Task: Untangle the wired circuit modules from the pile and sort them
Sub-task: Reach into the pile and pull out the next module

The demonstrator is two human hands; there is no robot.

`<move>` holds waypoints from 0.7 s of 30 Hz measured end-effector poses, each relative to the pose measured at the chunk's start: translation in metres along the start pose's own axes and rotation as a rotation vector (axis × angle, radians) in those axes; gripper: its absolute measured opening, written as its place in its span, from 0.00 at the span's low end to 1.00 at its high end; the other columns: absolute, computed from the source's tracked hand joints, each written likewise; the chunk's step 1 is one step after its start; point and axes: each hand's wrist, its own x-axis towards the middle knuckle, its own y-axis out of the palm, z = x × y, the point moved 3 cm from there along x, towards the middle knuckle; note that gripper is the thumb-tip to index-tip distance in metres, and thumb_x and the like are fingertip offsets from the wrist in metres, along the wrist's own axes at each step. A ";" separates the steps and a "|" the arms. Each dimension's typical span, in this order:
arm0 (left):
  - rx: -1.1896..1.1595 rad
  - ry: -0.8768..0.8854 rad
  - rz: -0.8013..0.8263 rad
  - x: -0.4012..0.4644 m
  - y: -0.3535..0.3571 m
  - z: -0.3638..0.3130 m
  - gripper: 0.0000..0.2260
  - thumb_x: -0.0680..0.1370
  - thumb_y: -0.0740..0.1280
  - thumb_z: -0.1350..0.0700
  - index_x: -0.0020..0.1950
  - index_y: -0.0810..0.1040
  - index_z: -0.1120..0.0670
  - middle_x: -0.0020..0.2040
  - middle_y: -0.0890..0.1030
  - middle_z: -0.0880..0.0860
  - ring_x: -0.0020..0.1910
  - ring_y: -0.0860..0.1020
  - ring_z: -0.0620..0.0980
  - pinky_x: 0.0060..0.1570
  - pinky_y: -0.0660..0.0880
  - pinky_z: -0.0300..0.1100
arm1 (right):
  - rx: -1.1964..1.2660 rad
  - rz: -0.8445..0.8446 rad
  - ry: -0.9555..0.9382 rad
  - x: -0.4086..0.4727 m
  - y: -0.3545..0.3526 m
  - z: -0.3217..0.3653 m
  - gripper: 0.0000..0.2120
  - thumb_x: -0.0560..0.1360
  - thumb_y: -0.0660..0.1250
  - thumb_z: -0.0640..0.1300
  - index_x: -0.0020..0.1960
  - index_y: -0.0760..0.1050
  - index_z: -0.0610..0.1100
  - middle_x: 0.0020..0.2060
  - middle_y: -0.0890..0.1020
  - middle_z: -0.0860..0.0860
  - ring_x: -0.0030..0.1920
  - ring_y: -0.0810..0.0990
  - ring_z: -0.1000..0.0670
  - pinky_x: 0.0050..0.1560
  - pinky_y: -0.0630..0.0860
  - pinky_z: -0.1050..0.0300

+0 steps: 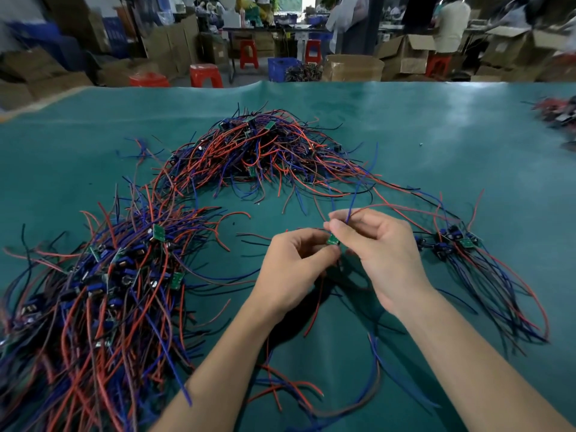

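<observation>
so there's one little green circuit module (333, 240) held up just above the middle of the table, pinched between both hands. left hand (293, 260) has its fingers curled in, thumb and fingertips gripping the module's lower left side, while the right hand (378, 251) comes over from the other side, fingers bent, pinching the module's top edge plus a blue wire (353, 198) that runs up and away toward the back pile. both forearms reach in from the bottom edge, angled toward each other, wrists close together. a red wire (314, 307) dangles down below the hands and a few loose red and blue leads (311, 388) lie on the mat between the forearms. there's a decent patch of bare green mat (249, 244) right around the hands, especially just left of them and up toward the far pile. the big tangled pile (265, 151) sits further back in the center, well apart from the hands. a second heap (99, 291) spreads over the whole near left side, running right to the frame's left and bottom edges, and it lies just beside the left forearm. on the right a smaller bunch (461, 244) of modules lies near the right hand, its wires trailing toward the near right. the right half of the mat past that is mostly open, with one more blurry clump (558, 112) at the far right edge. behind the table's far edge are red stools (205, 75) and cardboard boxes (405, 54).
</observation>
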 end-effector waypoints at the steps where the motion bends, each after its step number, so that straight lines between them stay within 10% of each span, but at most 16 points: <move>1: 0.020 -0.002 -0.010 0.000 0.000 0.001 0.06 0.78 0.67 0.65 0.48 0.84 0.60 0.34 0.82 0.51 0.31 0.75 0.43 0.34 0.72 0.33 | -0.002 0.005 -0.012 0.001 -0.001 0.000 0.04 0.75 0.74 0.37 0.45 0.85 0.45 0.42 0.88 0.47 0.45 0.86 0.53 0.45 0.79 0.65; 9: 0.122 -0.008 -0.022 0.001 -0.001 0.000 0.15 0.79 0.60 0.51 0.38 0.73 0.61 0.26 0.64 0.43 0.25 0.60 0.43 0.29 0.57 0.42 | 0.170 0.179 0.096 0.006 -0.009 0.006 0.04 0.68 0.75 0.38 0.42 0.87 0.41 0.45 0.88 0.46 0.44 0.85 0.53 0.43 0.79 0.64; 21: 0.243 0.065 -0.027 0.002 -0.002 0.000 0.09 0.81 0.66 0.61 0.42 0.83 0.59 0.26 0.71 0.45 0.28 0.67 0.42 0.31 0.63 0.35 | -0.093 -0.092 -0.024 0.010 -0.017 0.000 0.09 0.75 0.75 0.35 0.37 0.84 0.45 0.34 0.85 0.51 0.32 0.78 0.54 0.29 0.75 0.63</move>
